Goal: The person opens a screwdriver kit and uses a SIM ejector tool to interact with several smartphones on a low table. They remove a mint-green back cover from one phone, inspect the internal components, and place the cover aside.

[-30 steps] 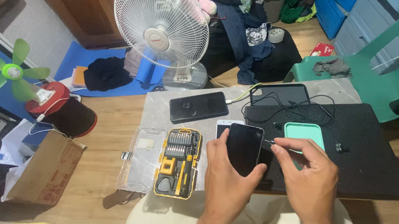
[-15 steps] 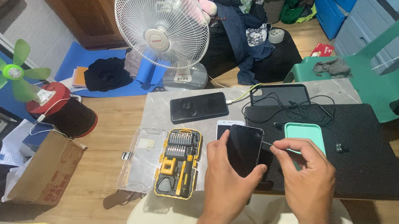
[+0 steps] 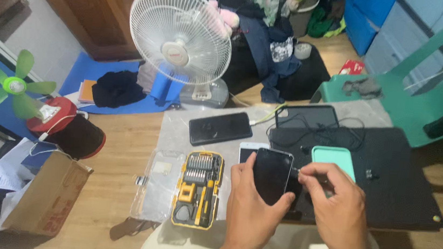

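Left hand (image 3: 250, 208): wrapped around a dark phone (image 3: 272, 175), holding it up over the worktop (image 3: 177, 131).
Right hand (image 3: 333, 205): fingers pinched shut on a thin tool (image 3: 297, 171); its tip touches the phone's edge at 3 o'clock.
Slip risk: I think the tip could skid off the edge and scratch the glass or poke the left hand's fingers.
Drop risk: the phone sits only in one hand, so a hard push might knock it down onto the white phone (image 3: 248, 151) just under it.
Small parts risk: the open bit kit (image 3: 198, 188) lies at 9 o'clock, near the worktop's edge; a bump could spill it.
Worktop: grey top, black mat (image 3: 389, 178) at 3 o'clock, teal case (image 3: 335, 157), another black phone (image 3: 220, 128) at 11 o'clock.
Room: wood floor, white fan (image 3: 178, 36) at 11 o'clock, green chair (image 3: 430, 96) at 2 o'clock, box (image 3: 44, 194) at 9 o'clock.
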